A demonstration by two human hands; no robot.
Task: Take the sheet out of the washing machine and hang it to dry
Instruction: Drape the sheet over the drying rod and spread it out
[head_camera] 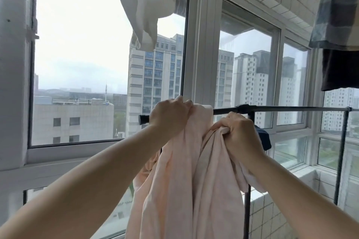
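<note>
Glassed-in tiled balcony, towers outside. Gripping bunched pale pink cotton sheet with left hand and right hand, draping over black metal rack bar; dark navy garment hanging just beside, white cloth dangling overhead.

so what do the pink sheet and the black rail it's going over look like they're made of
Pink sheet: soft woven cloth, probably cotton or a blend, matte; it bunches into loose folds where the left hand and right hand grip it.
Black rail: likely painted or coated metal tube, slim and straight with a faint sheen; its end cap and joint look plastic.
</note>
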